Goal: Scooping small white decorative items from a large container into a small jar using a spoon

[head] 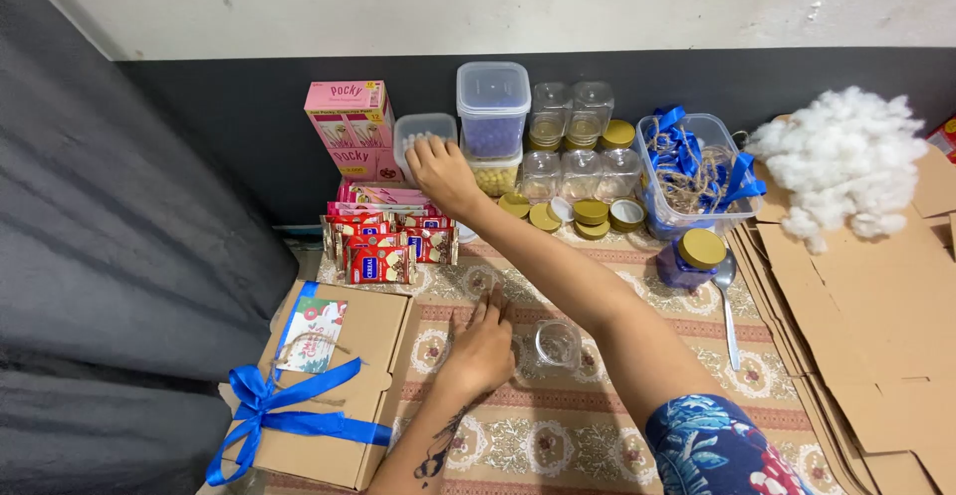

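A small clear glass jar, open and lidless, stands upright on the patterned cloth of the bench, just below the middle of the frame. The left hand lies just left of it, palm down, fingers stretched flat and released on the cloth; whether it touches the jar cannot be told.

The right hand reaches across to the upper middle of the frame, its fingers curled down into a clear plastic tub with white contents; whether they grip anything there cannot be told.

Just beside that tub stand pink snack boxes, a stack of clear lidded plastic containers and a cluster of empty clear jars. Gold round lids lie in front of them. Red wrapped snack packets sit under the right wrist. A brown cardboard box tied with blue ribbon lies at the lower left.
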